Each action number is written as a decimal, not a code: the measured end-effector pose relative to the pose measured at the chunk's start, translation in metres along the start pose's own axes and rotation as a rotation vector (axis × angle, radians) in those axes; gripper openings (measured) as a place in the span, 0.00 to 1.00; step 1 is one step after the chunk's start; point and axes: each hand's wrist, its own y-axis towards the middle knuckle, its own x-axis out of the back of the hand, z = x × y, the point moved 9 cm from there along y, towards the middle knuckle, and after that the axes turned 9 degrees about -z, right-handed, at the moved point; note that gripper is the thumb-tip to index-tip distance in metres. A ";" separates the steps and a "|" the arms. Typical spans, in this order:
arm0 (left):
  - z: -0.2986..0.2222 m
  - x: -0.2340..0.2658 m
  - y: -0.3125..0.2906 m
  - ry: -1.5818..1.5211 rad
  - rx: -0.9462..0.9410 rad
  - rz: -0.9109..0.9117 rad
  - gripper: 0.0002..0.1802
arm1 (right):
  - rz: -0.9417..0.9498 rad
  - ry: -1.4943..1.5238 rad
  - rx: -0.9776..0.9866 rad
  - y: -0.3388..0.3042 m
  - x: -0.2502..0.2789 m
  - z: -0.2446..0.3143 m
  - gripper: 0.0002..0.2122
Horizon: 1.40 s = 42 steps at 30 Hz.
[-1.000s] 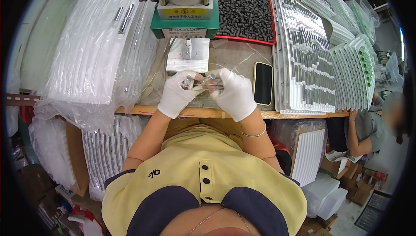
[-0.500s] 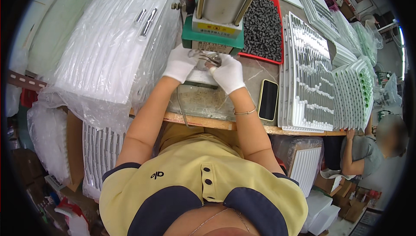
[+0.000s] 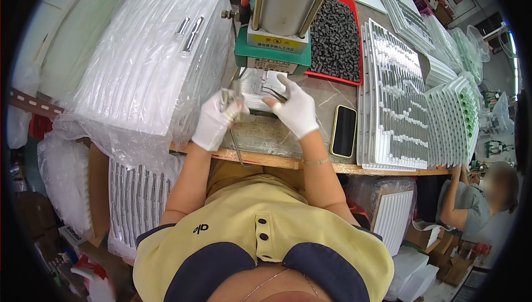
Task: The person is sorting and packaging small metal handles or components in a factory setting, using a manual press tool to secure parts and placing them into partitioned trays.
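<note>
In my right hand (image 3: 295,109), gloved in white with bare fingertips, is a pair of dark curved tweezers (image 3: 272,92), their tips pointing left over a pale metal plate (image 3: 259,79). My left hand (image 3: 215,120), gloved the same way, is closed round a small shiny piece (image 3: 226,98); motion blur hides its exact kind. This hand is left of the plate and nearer the table's front edge. Above the plate stands the press, with a green block (image 3: 271,57) and a grey cylinder (image 3: 285,2).
A red tray (image 3: 361,41) of small dark cylinders stands right of the press. Farther right are a phone (image 3: 343,131) and white ribbed trays (image 3: 393,152) with rows of metal tubes. Plastic-wrapped white trays (image 3: 127,63) fill the left. A co-worker (image 3: 468,205) is at far right.
My left hand has drawn back toward me and left, away from the press, with the shiny piece. My right hand, still with the tweezers, has shifted slightly right and nearer, its index finger lifted.
</note>
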 end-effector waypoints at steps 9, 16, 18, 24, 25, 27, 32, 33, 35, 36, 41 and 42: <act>-0.007 -0.049 -0.046 0.407 -0.161 0.224 0.16 | 0.242 0.572 -0.165 -0.053 0.028 0.034 0.11; -0.030 -0.042 -0.067 0.651 -0.477 0.006 0.16 | 0.101 0.369 -0.013 -0.063 0.037 0.038 0.11; -0.052 -0.034 -0.082 0.527 -0.522 0.054 0.17 | 0.122 0.292 -0.075 -0.054 0.057 0.027 0.17; -0.146 0.044 -0.076 -0.019 -0.315 0.152 0.25 | -0.304 -0.520 -0.299 0.008 0.149 -0.094 0.07; -0.170 0.056 -0.061 0.121 -0.324 0.075 0.23 | -0.278 -0.595 -0.296 0.018 0.149 -0.100 0.08; -0.198 0.073 -0.021 0.303 -0.399 -0.054 0.17 | -0.225 -0.678 -0.324 0.036 0.146 -0.108 0.07; -0.207 0.096 0.066 0.746 -0.535 -0.176 0.09 | -0.076 -0.966 -0.269 0.076 0.128 -0.124 0.08; -0.204 0.092 0.073 0.973 -0.622 -0.196 0.09 | -0.040 -1.007 -0.272 0.082 0.125 -0.126 0.09; -0.194 0.091 0.085 1.174 -0.666 -0.178 0.10 | -0.015 -1.020 -0.261 0.091 0.118 -0.131 0.09; -0.186 0.090 0.094 1.177 -0.663 -0.185 0.10 | 0.005 -1.038 -0.263 0.093 0.117 -0.136 0.09; -0.174 0.090 0.115 1.251 -0.442 -0.184 0.14 | -0.081 -1.019 -0.262 0.081 0.125 -0.128 0.09; -0.177 0.092 0.115 1.253 -0.436 -0.193 0.14 | -0.164 -1.001 -0.251 0.075 0.130 -0.124 0.09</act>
